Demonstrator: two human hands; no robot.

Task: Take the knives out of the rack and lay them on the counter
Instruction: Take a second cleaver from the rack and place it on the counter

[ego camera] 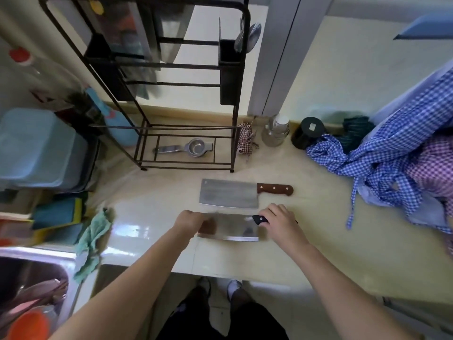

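A cleaver with a brown wooden handle [230,193] lies flat on the cream counter [306,246], blade to the left, in front of the black wire rack [171,94]. Just nearer to me a second cleaver with a black handle [232,228] lies parallel to it. My right hand [282,223] is closed around its black handle. My left hand [190,222] pinches the blade's left end. One more knife blade [220,28] stands upright in the rack's black holder at upper right.
A metal strainer [191,148] lies on the rack's bottom shelf. Jars [275,131] and a black tin [307,133] stand by the wall. Checked cloths [392,168] pile up at right. A sink [31,285], a green rag [93,241] and blue tubs [36,148] are at left.
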